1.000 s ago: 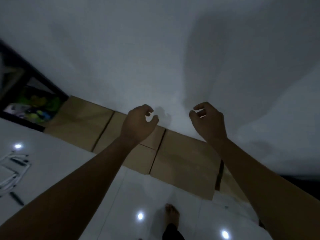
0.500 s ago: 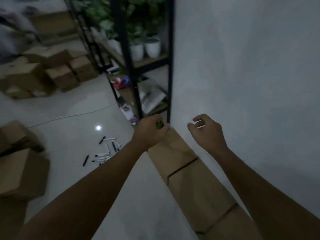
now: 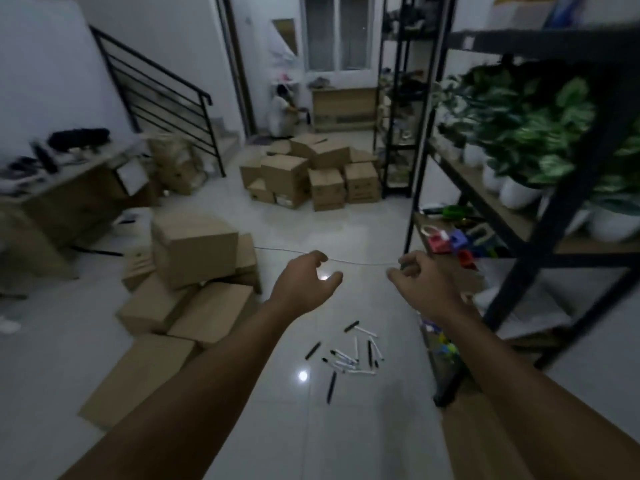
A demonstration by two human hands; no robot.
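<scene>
A stack of cardboard boxes (image 3: 194, 299) is seen to the left of the tiled floor (image 3: 363, 438) and a black shelf (image 3: 519, 244) to the right, with open room between. The markers (image 3: 349, 355) are scattered there, pointing many ways, well below and between the left hand (image 3: 304, 282) and the right hand (image 3: 422, 285). Both are held loosely curled and empty.

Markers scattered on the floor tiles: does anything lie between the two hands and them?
Nothing visible does. The left hand and right hand hang empty over bare tile, and the markers lie loose on the floor just nearer the camera. The cardboard boxes stand off to the left, the black rack to the right.
</scene>
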